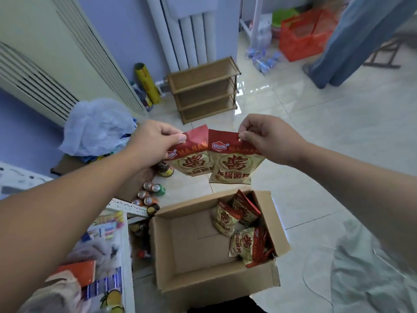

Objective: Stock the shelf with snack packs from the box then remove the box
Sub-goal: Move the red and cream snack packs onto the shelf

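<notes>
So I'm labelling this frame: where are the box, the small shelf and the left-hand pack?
box [198, 249], head view, bare floor.
small shelf [200, 76], head view, top board.
left-hand pack [191, 161], head view, printed front.

The cardboard box [216, 251] is matt brown, with a raw, frayed edge at its near right corner. The snack packs inside it [242, 231] are crinkled foil-like film with a soft sheen, as are the two packs held above the box [214, 159]. Beyond the box, the small shelf [203, 91] looks like matt woven or pressed fibre in a thin dark frame. The floor tiles [338, 123] around the box are smooth and highly glossy, mirroring light. Left of the box, drink cans [150, 194] show shiny metal tops, and a thin plastic bag [97, 125] looks translucent and wrinkled.
</notes>
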Tool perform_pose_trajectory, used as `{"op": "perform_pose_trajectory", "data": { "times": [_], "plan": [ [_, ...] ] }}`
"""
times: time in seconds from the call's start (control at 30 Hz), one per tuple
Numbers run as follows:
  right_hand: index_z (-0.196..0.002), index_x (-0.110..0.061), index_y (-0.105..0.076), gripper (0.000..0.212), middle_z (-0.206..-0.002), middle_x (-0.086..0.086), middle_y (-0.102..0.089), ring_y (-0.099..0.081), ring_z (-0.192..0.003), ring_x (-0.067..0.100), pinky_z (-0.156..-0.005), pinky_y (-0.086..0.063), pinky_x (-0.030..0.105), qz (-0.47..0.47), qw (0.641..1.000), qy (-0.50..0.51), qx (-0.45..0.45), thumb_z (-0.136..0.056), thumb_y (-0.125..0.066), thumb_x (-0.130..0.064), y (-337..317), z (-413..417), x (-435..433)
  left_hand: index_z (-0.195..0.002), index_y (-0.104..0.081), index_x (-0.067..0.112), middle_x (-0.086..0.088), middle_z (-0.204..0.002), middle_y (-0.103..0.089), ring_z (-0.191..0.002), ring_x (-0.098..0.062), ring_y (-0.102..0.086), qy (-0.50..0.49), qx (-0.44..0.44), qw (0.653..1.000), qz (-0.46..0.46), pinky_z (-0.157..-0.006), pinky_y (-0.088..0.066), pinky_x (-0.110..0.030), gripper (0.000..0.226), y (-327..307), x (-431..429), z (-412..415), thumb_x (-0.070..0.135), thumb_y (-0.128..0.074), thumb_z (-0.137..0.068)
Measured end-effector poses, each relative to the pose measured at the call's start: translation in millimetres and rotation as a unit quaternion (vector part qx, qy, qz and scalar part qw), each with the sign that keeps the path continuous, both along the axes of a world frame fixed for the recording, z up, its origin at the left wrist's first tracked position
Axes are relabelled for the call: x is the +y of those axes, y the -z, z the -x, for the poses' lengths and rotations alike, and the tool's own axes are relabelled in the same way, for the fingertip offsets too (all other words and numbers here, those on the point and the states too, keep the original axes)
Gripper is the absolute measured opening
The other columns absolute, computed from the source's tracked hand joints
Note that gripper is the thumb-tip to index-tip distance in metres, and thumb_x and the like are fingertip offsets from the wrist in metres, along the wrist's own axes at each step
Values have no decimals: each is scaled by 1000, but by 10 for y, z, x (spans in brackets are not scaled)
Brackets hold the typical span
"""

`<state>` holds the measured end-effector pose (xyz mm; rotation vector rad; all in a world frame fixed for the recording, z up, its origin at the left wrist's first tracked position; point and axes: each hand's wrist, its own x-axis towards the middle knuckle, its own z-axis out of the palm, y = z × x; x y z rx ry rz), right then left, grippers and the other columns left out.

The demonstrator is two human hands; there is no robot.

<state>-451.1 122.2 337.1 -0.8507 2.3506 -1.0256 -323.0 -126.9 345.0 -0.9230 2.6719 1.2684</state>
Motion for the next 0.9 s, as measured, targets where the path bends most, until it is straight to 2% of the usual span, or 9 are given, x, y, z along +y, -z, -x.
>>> {"op": "perform_pose_trajectory", "data": {
  "times": [0.1, 0.2, 0.27, 0.4, 0.63, 0.73, 0.83, 0.9],
  "plan": [
    [-88, -22, -63, 10, -83, -5, -74, -68, -74, 10, -66, -56, 33, 19, 998, -55, 38, -97, -62, -21, -510, -32, -273, -78, -77, 28, -3, -76, -76, -61, -17, -66, -28, 28, 999, 14, -62, -54, -30, 8, -517, -165, -283, 30, -77, -86],
    [-87, -23, -64, 9, -78, -9, -71, -62, -65, 3, -64, -50, 29, 27, 989, -117, 90, -95, -63, -21, -1008, -106, -574, -77, -76, 31, 5, -69, -74, -59, -16, -63, -60, 37, 996, 47, -60, -54, -30, 9, -1026, -344, -641, 31, -77, -86],
    [-87, -25, -64, 8, -79, -13, -71, -63, -69, -1, -64, -50, 28, 33, 979, -156, 125, -95, -63, -22, -1329, -200, -803, -75, -76, 32, 8, -64, -73, -55, -18, -61, -90, 42, 993, 70, -59, -54, -32, 10, -1345, -463, -943, 33, -77, -86],
    [-87, -28, -63, 10, -77, -17, -69, -61, -72, -8, -61, -43, 24, 50, 958, -226, 169, -97, -61, -25, -1925, -572, -1267, -79, -76, 32, 7, -70, -75, -49, -16, -62, -147, 41, 981, 122, -59, -54, -33, 10, -1977, -622, -1676, 40, -76, -85],
    [-89, -32, -63, 12, -79, -15, -71, -64, -68, 6, -68, -57, 39, 113, 905, -345, 221, -98, -61, -26, -2932, -1524, -1977, -81, -75, 32, 12, -67, -74, -44, -10, -60, -253, 63, 950, 171, -54, -51, -25, 9, -2916, -689, -3085, 40, -76, -85],
    [-90, -33, -62, 8, -79, -20, -70, -65, -69, 3, -64, -54, 34, 131, 879, -387, 245, -97, -59, -31, -3226, -2032, -2257, -85, -77, 28, 12, -66, -73, -43, -8, -57, -302, 82, 934, 171, -52, -48, -22, 11, -3162, -710, -3704, 39, -77, -84],
    [-90, -29, -63, 9, -77, -14, -70, -62, -70, -3, -57, -45, 25, 143, 855, -427, 258, -98, -59, -29, -3429, -2608, -2505, -84, -78, 28, 10, -67, -74, -43, -7, -56, -349, 99, 916, 171, -58, -49, -27, 13, -3372, -697, -4305, 40, -78, -82],
    [-88, -28, -62, 11, -75, -13, -69, -62, -69, 0, -56, -44, 20, 152, 835, -457, 265, -98, -60, -26, -3531, -2998, -2639, -84, -78, 28, 9, -68, -74, -43, -7, -57, -373, 106, 905, 177, -59, -50, -28, 14, -3493, -684, -4697, 41, -79, -80]
  ]
}}
